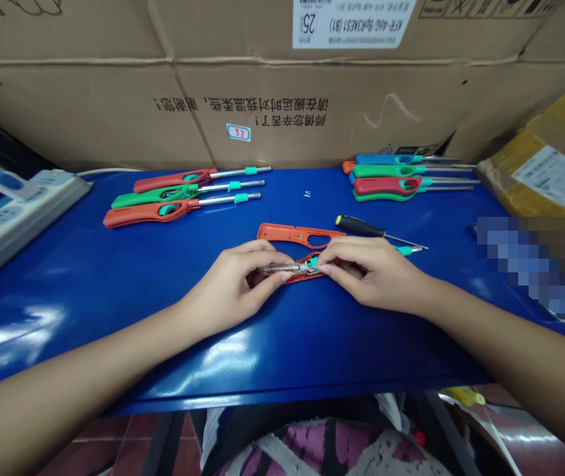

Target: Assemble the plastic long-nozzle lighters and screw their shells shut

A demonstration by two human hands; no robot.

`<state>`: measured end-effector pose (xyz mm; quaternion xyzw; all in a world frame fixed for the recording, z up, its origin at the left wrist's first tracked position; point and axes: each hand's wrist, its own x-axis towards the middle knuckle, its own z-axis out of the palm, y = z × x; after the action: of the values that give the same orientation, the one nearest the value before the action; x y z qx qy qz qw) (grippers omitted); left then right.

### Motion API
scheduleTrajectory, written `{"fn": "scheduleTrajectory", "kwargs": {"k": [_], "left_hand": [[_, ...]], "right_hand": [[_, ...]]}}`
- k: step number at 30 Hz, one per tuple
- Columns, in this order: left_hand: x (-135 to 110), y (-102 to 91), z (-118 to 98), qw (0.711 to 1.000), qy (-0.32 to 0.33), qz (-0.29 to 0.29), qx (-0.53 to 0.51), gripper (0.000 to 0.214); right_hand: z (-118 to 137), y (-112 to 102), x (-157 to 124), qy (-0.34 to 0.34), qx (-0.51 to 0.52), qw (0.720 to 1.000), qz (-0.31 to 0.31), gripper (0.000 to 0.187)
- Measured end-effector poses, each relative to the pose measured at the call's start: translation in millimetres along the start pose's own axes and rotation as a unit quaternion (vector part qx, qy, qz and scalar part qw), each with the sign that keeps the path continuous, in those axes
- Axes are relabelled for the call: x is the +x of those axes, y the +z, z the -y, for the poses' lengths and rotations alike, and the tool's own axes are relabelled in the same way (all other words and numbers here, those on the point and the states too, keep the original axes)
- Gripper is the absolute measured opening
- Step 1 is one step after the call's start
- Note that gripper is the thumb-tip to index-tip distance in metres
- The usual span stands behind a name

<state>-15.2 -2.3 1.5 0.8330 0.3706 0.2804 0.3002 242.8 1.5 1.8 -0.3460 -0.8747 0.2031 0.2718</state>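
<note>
Glossy blue table w/ glare; cardboard boxes behind (printed labels); reddish floor.

1. L hand: palm down, thumb + index pinched tight, pointing right.
2. R hand: palm down, knuckles up, thumb + index pinched, pointing left.
3. Tips of both nrly touching, centre.
4. Forearms bare, angled inward from lower corners.
</note>
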Motion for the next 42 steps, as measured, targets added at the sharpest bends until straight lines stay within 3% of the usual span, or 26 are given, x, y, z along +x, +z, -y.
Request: {"fn": "scheduleTrajectory", "kwargs": {"k": [42], "left_hand": [[0.5,2.3,-0.8,1.0,-0.02,0.01,-0.022,0.022]], "right_hand": [[0.7,5.4,1.0,-0.027,0.012,0.999,-0.025,0.011]]}}
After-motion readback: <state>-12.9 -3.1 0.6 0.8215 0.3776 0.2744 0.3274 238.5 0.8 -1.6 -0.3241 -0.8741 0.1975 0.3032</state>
